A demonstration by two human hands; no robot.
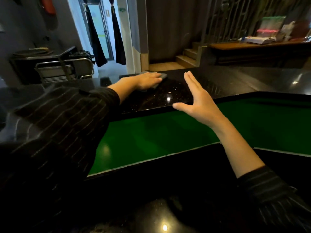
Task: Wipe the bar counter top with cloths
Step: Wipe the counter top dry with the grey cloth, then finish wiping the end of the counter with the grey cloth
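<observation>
Cloth (pixel 160 77) is the only one we can count: a single grey one, lying flat on the black speckled bar counter top (pixel 170 93) near its far edge. Most of it is covered by our left hand (pixel 148 80), whose fingers (pixel 155 78) lie stretched out and pressed flat on it, not curled around it; a grey corner shows just past the fingertips and another strip shows under the palm. Our right hand (pixel 199 100) hovers open and holds nothing, fingers straight and together, thumb spread wide toward the counter's near edge. We cannot tell whether it touches the stone. Between the two hands the polished surface is bare and glossy, and it runs on bare to the right of the right fingers. Below the right thumb the counter drops to a green lower surface (pixel 151 137). Beyond the left fingers stand wooden steps (pixel 183 59); to the left of that hand sits a metal rack (pixel 64 69). Stacked plastic containers (pixel 269 27) stand far right on a wooden shelf, their contents too blurred to read.
</observation>
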